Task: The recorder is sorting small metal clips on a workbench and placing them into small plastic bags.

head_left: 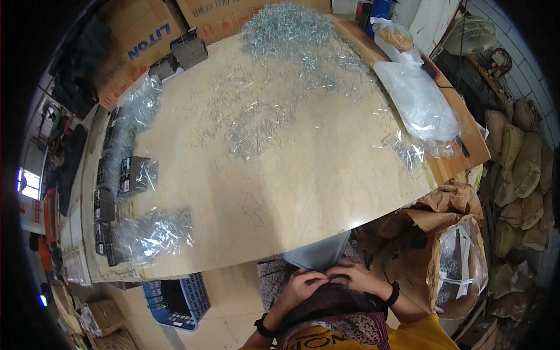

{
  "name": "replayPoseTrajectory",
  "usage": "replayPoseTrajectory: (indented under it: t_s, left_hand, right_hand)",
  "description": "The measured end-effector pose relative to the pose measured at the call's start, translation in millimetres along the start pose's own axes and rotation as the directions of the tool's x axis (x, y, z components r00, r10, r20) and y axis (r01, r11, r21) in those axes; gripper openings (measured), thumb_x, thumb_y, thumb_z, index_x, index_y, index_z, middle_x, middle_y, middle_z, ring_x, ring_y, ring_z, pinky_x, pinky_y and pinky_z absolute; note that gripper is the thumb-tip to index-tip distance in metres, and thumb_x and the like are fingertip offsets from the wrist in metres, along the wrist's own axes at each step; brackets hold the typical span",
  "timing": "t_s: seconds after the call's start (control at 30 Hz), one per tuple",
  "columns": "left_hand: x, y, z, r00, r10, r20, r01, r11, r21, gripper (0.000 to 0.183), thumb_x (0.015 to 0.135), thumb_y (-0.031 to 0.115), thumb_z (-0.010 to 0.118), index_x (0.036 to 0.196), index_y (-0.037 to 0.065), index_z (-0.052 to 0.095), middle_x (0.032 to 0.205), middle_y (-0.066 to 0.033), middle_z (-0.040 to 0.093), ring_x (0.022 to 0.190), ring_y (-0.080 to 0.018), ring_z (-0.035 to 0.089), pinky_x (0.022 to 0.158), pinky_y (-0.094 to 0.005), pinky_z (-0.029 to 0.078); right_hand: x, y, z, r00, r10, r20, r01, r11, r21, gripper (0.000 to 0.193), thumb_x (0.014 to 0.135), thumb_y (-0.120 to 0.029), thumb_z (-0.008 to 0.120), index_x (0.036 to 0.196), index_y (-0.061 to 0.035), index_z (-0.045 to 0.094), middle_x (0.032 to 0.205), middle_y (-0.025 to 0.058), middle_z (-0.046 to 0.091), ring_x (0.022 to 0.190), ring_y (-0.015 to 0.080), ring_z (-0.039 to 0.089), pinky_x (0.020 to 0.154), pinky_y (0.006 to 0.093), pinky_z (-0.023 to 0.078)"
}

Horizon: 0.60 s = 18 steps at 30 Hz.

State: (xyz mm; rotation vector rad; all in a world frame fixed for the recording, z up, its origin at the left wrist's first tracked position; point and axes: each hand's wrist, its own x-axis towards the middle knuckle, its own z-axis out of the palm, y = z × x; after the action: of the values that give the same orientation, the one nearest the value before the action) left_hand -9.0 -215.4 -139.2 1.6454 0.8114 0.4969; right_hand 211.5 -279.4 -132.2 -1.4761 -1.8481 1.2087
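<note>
My left hand (pixel 304 287) and my right hand (pixel 356 276) are close together over my lap, just off the table's near edge. The fingers of both are curled in and pinched against dark cloth (pixel 326 294); what they hold, if anything, is too small to make out. Right beyond them a blue-grey tray-like piece (pixel 318 251) slopes from the table edge to my lap. Thin shiny metal pins or wires lie scattered on the table (pixel 326 192), with a large heap of them (pixel 286 29) at the far side.
Clear plastic bags (pixel 154 236) and banded dark packs (pixel 133 175) line the left edge. Cardboard boxes (pixel 146 46) stand at the far left. A plastic bag (pixel 417 99) lies on the wooden board at right. Below are a blue basket (pixel 178 300) and a paper sack (pixel 455 201).
</note>
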Motion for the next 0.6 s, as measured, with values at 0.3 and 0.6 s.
replayPoseTrajectory:
  t_s: [0.3,0.6]
  left_hand:
    - [-14,52,-15,0.99,-0.139,0.036,0.143,0.926,-0.35,0.053,0.087,0.008,0.071,0.135,0.006,0.047,0.114,-0.0134,0.067,0.113,-0.0217,0.063,0.098,-0.0329,0.05]
    - [63,119,-120,0.933,0.108,-0.343,-0.071,0.99,0.12,0.049,0.079,0.001,0.077,0.125,0.003,0.059,0.114,-0.0146,0.068,0.102,-0.0189,0.066,0.089,-0.031,0.052]
  right_hand:
    - [6,-45,-38,0.97,-0.226,0.09,0.231,0.972,-0.043,0.041,0.069,0.005,0.059,0.107,-0.0096,0.067,0.099,0.0076,0.059,0.092,0.0305,0.058,0.076,0.0398,0.051]
    - [104,-144,-140,0.814,-0.488,-0.314,0.396,0.863,-0.313,0.043,0.089,-0.021,0.064,0.129,-0.007,0.055,0.124,0.0163,0.056,0.115,0.0347,0.053,0.097,0.0426,0.043]
